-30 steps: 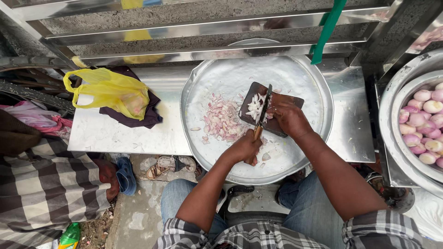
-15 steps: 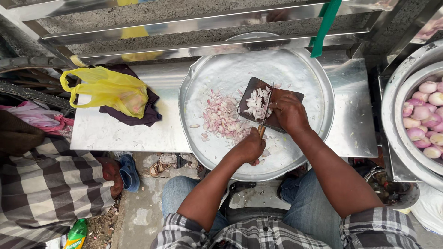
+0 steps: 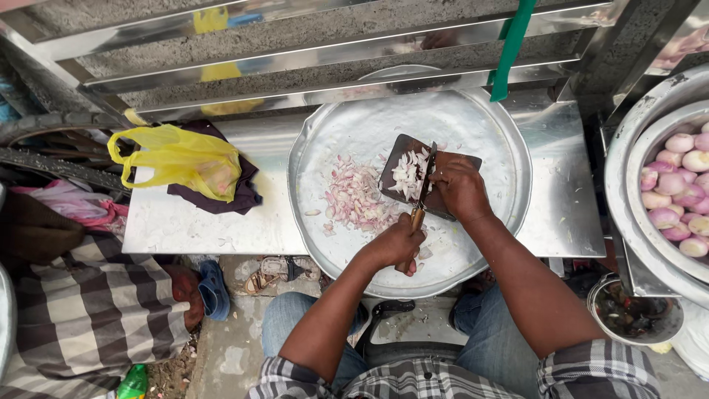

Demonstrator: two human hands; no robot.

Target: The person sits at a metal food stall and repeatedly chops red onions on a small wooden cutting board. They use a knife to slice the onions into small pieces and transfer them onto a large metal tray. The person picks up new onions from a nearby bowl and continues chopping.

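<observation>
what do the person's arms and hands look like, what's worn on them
Both forearms are bare from elbow to fingers. The left hand and right hand carry no gloves, and no rings, watch or bracelets can be made out. At the bottom edge, short sleeves of a checked shirt in grey, black and white cover the upper arms. Blue jeans show below the arms.

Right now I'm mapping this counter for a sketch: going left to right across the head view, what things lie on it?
Yellow bag → chopped onion pile → knife → green strap → bowl of peeled onions.
</observation>
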